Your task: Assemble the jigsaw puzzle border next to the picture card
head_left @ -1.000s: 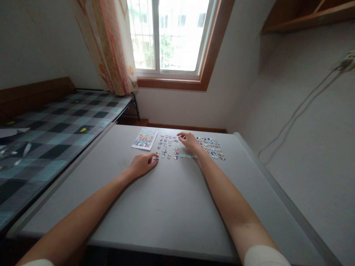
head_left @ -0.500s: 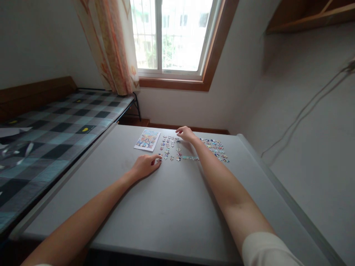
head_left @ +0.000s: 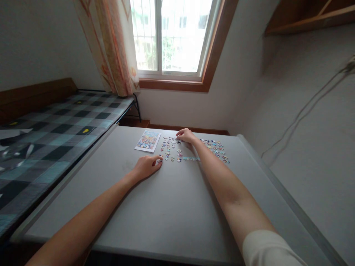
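Puzzle pieces [head_left: 179, 160] with knobbly outlines dot the smooth grey table [head_left: 155, 207].

Bedroom, seemingly home; checked bed [head_left: 59, 136]; flowered curtain [head_left: 115, 51] beside window [head_left: 181, 40]; wooden wall shelf [head_left: 310, 25]

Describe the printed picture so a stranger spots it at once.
Find the pale table below the window. Near its far edge, left of the puzzle pieces and beyond the left hand, lies the picture. It is one flat, white-bordered sheet, far larger than any single piece.
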The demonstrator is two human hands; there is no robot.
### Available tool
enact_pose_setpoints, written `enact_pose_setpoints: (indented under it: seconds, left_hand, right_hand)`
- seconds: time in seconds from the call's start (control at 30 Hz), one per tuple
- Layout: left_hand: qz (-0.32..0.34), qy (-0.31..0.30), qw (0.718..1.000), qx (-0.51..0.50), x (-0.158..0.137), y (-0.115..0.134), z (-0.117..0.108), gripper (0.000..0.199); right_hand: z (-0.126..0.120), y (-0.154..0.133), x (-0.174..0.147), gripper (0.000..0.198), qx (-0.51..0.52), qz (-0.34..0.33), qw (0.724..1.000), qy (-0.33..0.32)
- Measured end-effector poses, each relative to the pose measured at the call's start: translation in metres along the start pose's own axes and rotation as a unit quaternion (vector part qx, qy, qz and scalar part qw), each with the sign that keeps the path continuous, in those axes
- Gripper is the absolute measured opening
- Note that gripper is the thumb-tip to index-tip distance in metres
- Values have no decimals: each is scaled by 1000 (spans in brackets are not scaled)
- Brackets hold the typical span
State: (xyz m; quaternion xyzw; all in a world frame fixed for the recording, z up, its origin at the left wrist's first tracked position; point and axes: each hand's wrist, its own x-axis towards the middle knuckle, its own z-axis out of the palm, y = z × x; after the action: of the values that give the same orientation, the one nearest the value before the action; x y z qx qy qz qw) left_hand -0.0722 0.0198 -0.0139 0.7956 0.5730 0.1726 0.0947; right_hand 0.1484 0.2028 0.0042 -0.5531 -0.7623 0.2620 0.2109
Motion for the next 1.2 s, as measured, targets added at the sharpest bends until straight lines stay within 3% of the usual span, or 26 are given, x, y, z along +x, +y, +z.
enact_pose_setpoints:
  seconds: [0.47, 0.57, 0.67, 0.77, 0.87, 1.0, 1.2]
  left_hand:
    - [9, 18, 1000, 0, 1, -2, 3, 30]
    - [13, 21, 1000, -1, 2, -3, 4, 29]
    - [19, 28, 999, -4, 2, -4, 5, 27]
    - [30, 49, 998, -18, 3, -6, 7, 24]
    - [24, 118, 992, -48, 5, -8, 10, 21]
    - [18, 197, 971, -134, 8, -8, 13, 23]
    - [83, 192, 952, -225, 6, -2, 14, 31]
  right_hand:
    - [28, -30, 18, 12, -68, -11, 998, -9]
    - [28, -33, 20, 12, -40, -8, 999, 7]
    - [25, -36, 15, 9, 55, -25, 998, 35]
    - [15, -39, -2, 8, 213, -39, 976, 19]
    - [6, -43, -31, 22, 345, -57, 936, -37]
    - [10, -46, -77, 33, 367, -97, 924, -41]
    - [38, -39, -120, 32, 408, -110, 905, -45]
